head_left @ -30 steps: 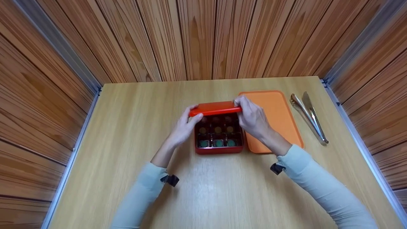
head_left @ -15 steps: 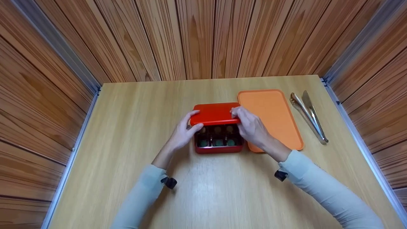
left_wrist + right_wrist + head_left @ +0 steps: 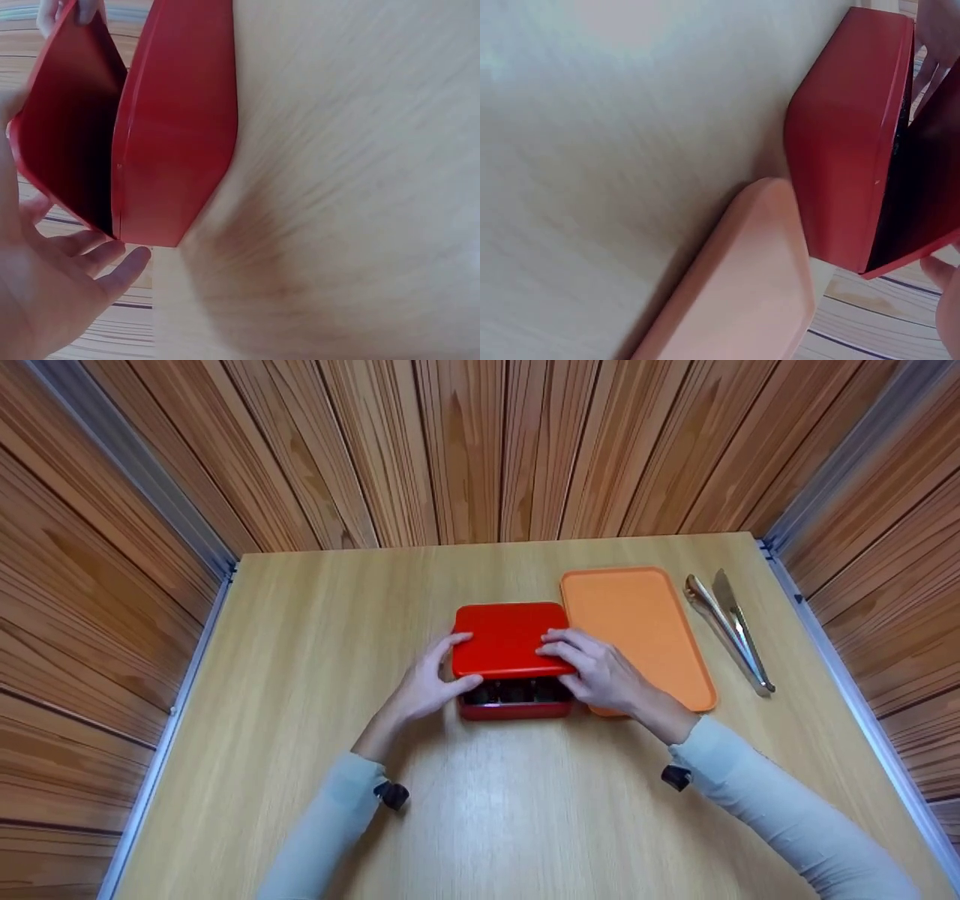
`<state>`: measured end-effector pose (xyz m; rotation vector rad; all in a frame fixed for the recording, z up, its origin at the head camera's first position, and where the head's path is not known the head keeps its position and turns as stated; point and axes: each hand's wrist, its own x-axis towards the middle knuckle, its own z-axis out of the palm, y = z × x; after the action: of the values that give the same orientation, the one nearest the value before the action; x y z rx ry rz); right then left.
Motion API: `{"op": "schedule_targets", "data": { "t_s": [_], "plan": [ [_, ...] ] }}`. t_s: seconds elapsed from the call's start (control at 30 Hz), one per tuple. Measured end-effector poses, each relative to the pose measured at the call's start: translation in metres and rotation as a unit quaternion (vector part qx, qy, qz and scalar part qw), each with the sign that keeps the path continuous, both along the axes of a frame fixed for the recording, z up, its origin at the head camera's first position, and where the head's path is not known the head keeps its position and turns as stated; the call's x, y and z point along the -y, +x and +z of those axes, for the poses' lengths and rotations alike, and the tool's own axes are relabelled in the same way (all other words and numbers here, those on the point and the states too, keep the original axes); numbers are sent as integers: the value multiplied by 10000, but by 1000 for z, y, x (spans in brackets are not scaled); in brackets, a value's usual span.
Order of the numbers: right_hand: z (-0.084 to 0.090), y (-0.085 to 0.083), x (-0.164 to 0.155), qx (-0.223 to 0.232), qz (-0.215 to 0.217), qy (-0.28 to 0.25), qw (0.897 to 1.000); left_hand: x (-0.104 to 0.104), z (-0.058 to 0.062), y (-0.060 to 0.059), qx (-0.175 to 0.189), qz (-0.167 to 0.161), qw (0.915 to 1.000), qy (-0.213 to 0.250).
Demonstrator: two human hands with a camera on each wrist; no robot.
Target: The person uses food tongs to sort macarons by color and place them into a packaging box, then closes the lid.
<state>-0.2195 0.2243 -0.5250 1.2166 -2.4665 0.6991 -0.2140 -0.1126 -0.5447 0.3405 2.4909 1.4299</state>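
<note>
A red lid (image 3: 506,639) sits tilted over a dark red box (image 3: 517,712); its back edge is down and its front edge is raised. Through the front gap a dark interior shows, its contents now mostly hidden. My left hand (image 3: 426,687) holds the lid's left side, thumb at the front corner and a finger on top. At the right front corner my right hand (image 3: 606,671) grips the lid, fingers over the top and thumb near the front edge. In the left wrist view the lid (image 3: 64,127) stands apart from the box (image 3: 176,142) along the front.
An orange tray (image 3: 637,637) lies right beside the box, its corner close against it in the right wrist view. Farther right are metal tongs (image 3: 724,626) and a knife (image 3: 741,630). Wooden panels (image 3: 465,450) wall the table's back and sides.
The lid has swung down toward the front, covering the compartments with brown and green round pieces that showed before. Both hands have moved down and nearer with it.
</note>
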Motion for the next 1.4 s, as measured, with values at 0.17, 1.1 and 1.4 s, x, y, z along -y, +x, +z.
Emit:
{"op": "schedule_targets", "data": {
  "t_s": [0.17, 1.1, 1.4],
  "plan": [
    [-3, 1, -8, 205, 190, 395, 9988, 3, -2, 3, 3, -143, 9998, -143],
    [-17, -13, -9, 3034, -1487, 465, 9400, -8, -11, 6, -5, -528, 9921, -1135],
    [-22, -11, 2, 3394, -1488, 369, 9281, -10, -18, 9, -338, -368, 9902, -1302]
  ]
}}
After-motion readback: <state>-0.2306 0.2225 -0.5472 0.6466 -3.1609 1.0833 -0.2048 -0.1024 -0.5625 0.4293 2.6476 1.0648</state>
